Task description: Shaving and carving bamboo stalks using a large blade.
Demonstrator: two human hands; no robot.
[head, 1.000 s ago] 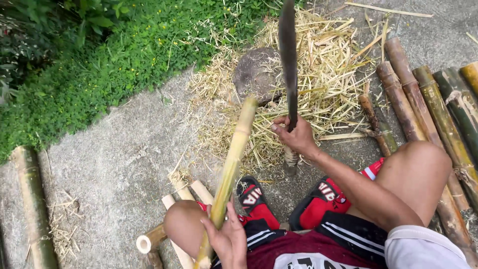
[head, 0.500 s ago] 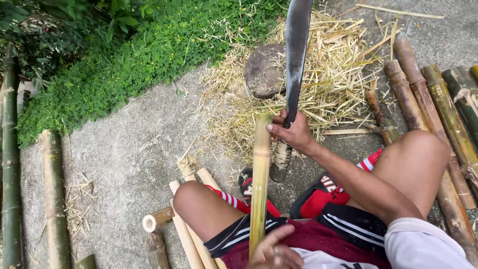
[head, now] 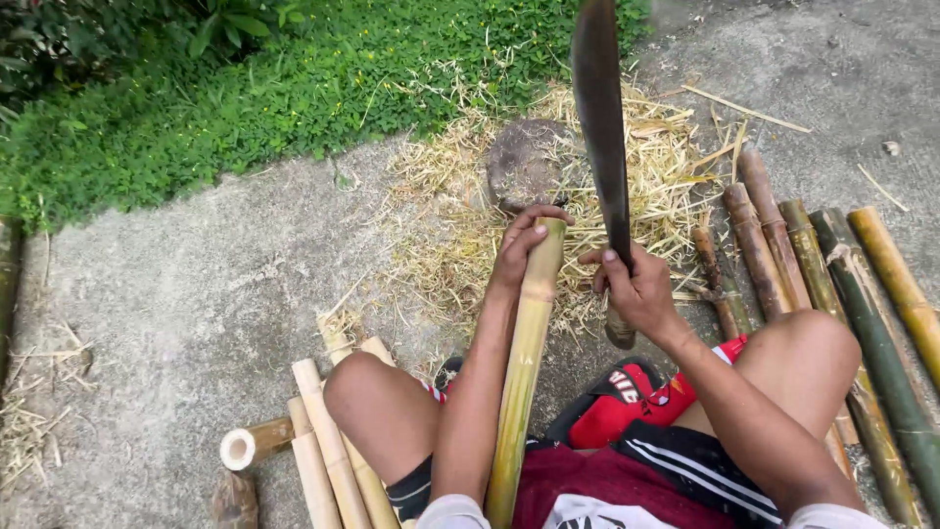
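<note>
Head view: nearest, under both forearms, sit the person's bent knees, dark shorts with white stripes, and red shoes [head: 627, 407] on the concrete [head: 196, 304]. A long yellow-green bamboo pole [head: 522, 372] runs up between the knees, from the lap to the left hand. Left of the left knee, split pale bamboo pieces [head: 328, 441] lie side by side, with a short cut tube [head: 250, 446] beside them, its open end showing.

The left hand [head: 519, 245] is closed around the top end of the pole, fingers curled over its tip. Just right of it, the right hand [head: 636, 289] is wrapped tight on the handle of a machete [head: 599, 127], whose long dark blade stands nearly upright, rising past the top of the frame. The blade is close beside the pole's tip; I cannot tell if they touch.

To the right of the right hand, several whole bamboo poles [head: 783, 255], brown, green and yellow, lie parallel on the ground.

Beyond the hands lies a heap of straw-like shavings [head: 441, 235], with a round grey stone [head: 524, 162] set in it, just past the left hand. Farther still, green plants [head: 245, 88] border the concrete.
</note>
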